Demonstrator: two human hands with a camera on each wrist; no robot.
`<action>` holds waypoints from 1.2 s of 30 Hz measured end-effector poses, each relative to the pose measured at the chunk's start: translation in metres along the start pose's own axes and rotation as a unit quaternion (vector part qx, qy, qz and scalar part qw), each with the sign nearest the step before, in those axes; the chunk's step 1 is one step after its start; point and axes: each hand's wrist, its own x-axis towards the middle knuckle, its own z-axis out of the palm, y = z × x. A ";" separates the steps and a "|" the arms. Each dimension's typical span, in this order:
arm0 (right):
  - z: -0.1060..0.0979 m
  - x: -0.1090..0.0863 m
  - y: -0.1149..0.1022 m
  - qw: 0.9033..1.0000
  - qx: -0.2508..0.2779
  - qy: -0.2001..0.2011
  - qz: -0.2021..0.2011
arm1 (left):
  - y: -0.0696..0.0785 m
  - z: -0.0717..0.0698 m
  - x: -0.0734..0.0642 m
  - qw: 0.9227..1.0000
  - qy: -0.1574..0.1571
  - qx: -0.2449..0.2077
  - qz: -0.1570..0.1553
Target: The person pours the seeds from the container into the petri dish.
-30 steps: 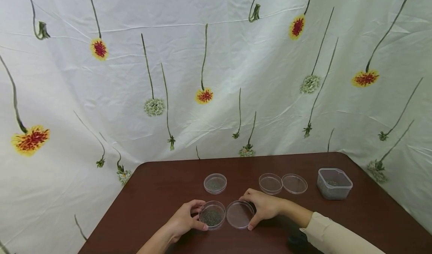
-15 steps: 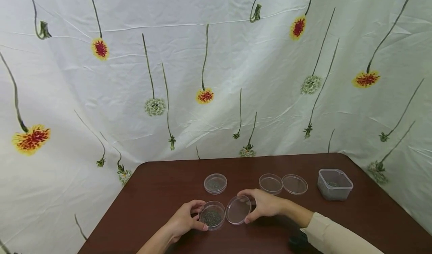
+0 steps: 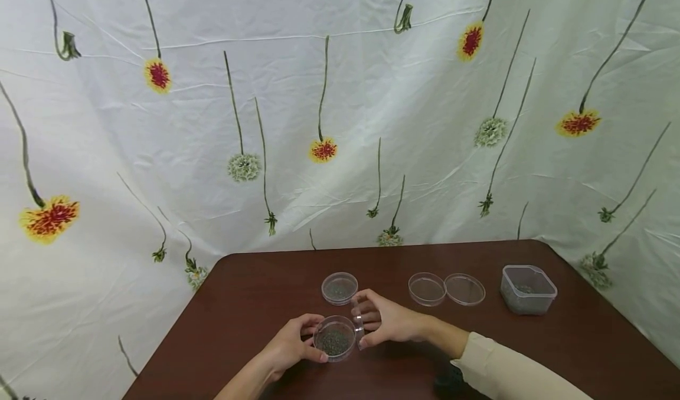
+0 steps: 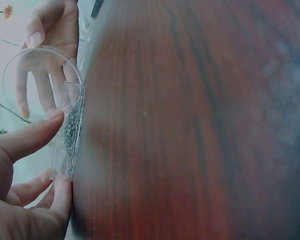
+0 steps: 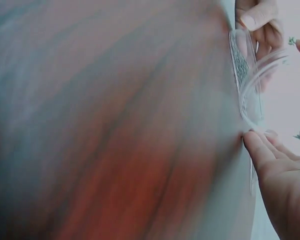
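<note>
A clear petri dish (image 3: 334, 340) with small dark grains in it sits at the front middle of the table. My left hand (image 3: 287, 347) grips its left side, thumb at the front and fingers behind. Just right of it, the clear petri dish lid (image 3: 359, 323) stands on edge, almost upright, right at the dish's right rim. My right hand (image 3: 395, 322) holds this lid by its edge between thumb and fingers. The left wrist view shows the lid (image 4: 79, 75) as a full circle beside the grain heap (image 4: 73, 135); its rim (image 5: 246, 95) curves near my fingers in the right wrist view.
Behind the dish stands a covered petri dish (image 3: 339, 289). Two clear round dish parts, one (image 3: 427, 289) and another (image 3: 464, 289), lie side by side at the back right. A plastic tub (image 3: 526, 300) with dark grains is farther right. Flowered cloth (image 3: 340, 205) hangs behind the table (image 3: 255, 294).
My right hand has lifted the lid from lying flat, tipped it up on edge and moved it left against the dish. The left hand and the grain-filled dish have stayed put.
</note>
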 end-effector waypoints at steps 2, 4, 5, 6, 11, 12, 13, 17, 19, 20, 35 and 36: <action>0.004 0.004 0.001 1.000 -0.001 0.002 0.008 | 0.000 0.000 0.000 1.000 -0.002 -0.001 -0.001; 0.006 0.007 0.002 1.000 -0.001 -0.001 0.011 | -0.001 0.000 0.000 1.000 -0.005 -0.003 -0.001; 0.007 0.008 0.002 1.000 -0.003 -0.004 0.012 | -0.001 -0.001 0.000 1.000 -0.006 -0.004 -0.002; 0.009 0.009 0.003 1.000 -0.005 -0.006 0.012 | -0.001 -0.001 0.000 1.000 -0.007 -0.004 -0.002; 0.011 0.014 0.005 1.000 -0.024 -0.003 0.009 | -0.003 -0.002 0.001 1.000 -0.007 -0.005 -0.003; 0.012 0.015 0.006 1.000 -0.030 0.001 0.008 | -0.003 -0.002 0.001 1.000 -0.007 -0.005 -0.004; 0.012 0.015 0.006 0.999 -0.035 0.004 0.008 | -0.003 -0.002 0.001 1.000 -0.007 -0.004 -0.004; 0.014 0.016 0.007 0.998 -0.055 0.023 0.011 | -0.002 -0.001 0.001 1.000 -0.006 -0.003 -0.004; 0.015 0.016 0.007 0.997 -0.064 0.036 0.013 | -0.001 -0.001 0.001 1.000 -0.006 -0.003 -0.004; 0.016 0.017 0.007 0.997 -0.069 0.042 0.015 | 0.000 -0.001 0.001 1.000 -0.006 -0.002 -0.004; 0.023 0.021 0.000 0.987 -0.160 0.009 0.034 | 0.002 -0.001 -0.001 1.000 -0.022 -0.017 0.004; 0.022 0.021 0.000 0.987 -0.159 0.002 0.035 | 0.001 -0.001 -0.001 1.000 -0.022 -0.018 0.004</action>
